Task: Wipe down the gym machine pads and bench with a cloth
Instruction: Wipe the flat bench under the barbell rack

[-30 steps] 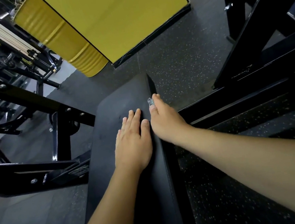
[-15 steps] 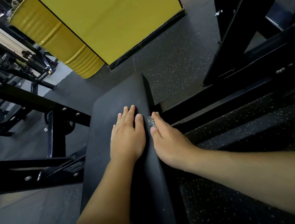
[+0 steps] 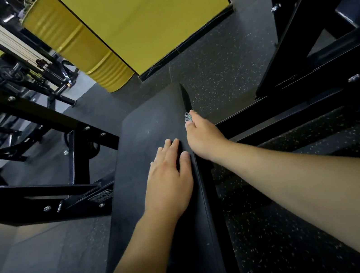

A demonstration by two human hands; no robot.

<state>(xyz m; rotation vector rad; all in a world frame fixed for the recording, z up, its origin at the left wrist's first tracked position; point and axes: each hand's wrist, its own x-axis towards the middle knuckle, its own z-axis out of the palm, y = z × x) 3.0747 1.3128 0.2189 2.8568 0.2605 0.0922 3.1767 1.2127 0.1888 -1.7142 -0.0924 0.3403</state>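
The left hand (image 3: 169,181) lay flat on the bench pad (image 3: 149,129), fingers straight and together, gripping nothing. Just beside its thumb, the right hand (image 3: 203,137) curled over the pad's right edge; a scrap of patterned cloth (image 3: 187,117) showed past its thumb tip, the rest hidden under the palm, so it seemed to hold the cloth against the side face, though the fingers themselves were out of sight.

To wipe that edge well, the cloth would likely need firm, even pressure along the seam in long overlapping strokes, with the flat hand steadying the pad.

Both forearms reached forward and nearly straight, the right crossing in from the outside over the speckled floor (image 3: 235,74).
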